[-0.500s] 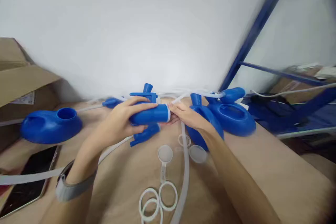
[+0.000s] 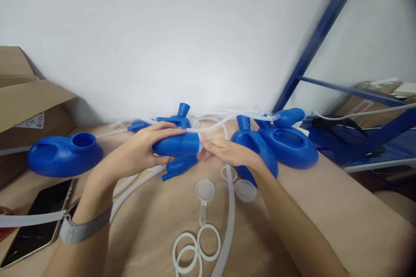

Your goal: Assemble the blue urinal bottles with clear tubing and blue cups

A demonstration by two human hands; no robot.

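Observation:
My left hand is wrapped round a blue plastic cylinder, which lies on its side above the table. A white ring sits at the cylinder's right end. My right hand has its thumb and fingers closed at that ring, covering part of it. Just below is a blue spouted piece, partly hidden by the cylinder. Behind the hands stands a blue bottle with a flared neck. Close to my right wrist is a blue jug with a handle.
Loose white rings, clear caps and a white hose lie in front. At left are a blue bottle, a phone and a cardboard box. Another blue bottle stands at right, near a blue metal frame.
Both hands have shifted slightly left with the blue cylinder. My right hand's fingers have moved round the ring end, and more of the hose behind now shows.

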